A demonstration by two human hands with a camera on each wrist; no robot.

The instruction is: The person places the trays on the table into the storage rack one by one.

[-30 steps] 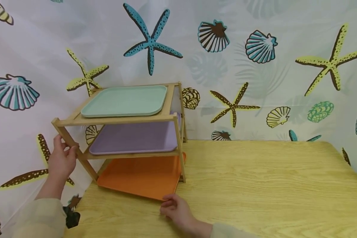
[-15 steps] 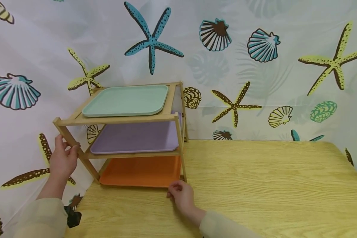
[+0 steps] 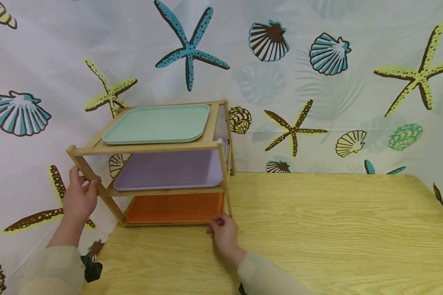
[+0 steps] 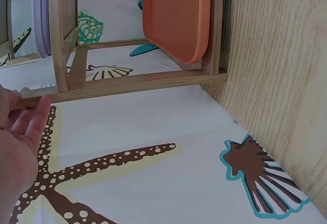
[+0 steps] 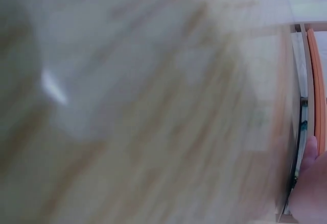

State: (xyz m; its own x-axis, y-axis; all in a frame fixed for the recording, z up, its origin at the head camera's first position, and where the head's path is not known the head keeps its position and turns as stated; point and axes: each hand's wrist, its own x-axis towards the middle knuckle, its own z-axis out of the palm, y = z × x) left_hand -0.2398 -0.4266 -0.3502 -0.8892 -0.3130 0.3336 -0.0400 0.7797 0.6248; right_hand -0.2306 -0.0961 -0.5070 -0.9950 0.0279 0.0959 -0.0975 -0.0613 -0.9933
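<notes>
A three-tier wooden rack (image 3: 170, 191) stands on the table, a tray on each tier. The mint green tray (image 3: 158, 124) lies on top, the purple tray (image 3: 170, 170) in the middle, the orange tray (image 3: 173, 208) at the bottom. My left hand (image 3: 79, 196) grips the rack's left front post, thumb on the near side; the left wrist view shows its fingers at the wood (image 4: 36, 99). At the orange tray's front right corner, my right hand (image 3: 225, 235) has its curled fingers right at the edge. In the right wrist view, only part of this hand (image 5: 309, 183) shows beside the orange rim.
The wood-grain table (image 3: 317, 229) stretches to the right of the rack. Behind and to the left hangs a white sheet (image 3: 251, 98) printed with starfish and shells, close to the rack's left side.
The orange tray has slid back into the bottom tier and straightened, its front edge now near the rack's front bar. My right hand moved forward with it; my left hand kept its grip.
</notes>
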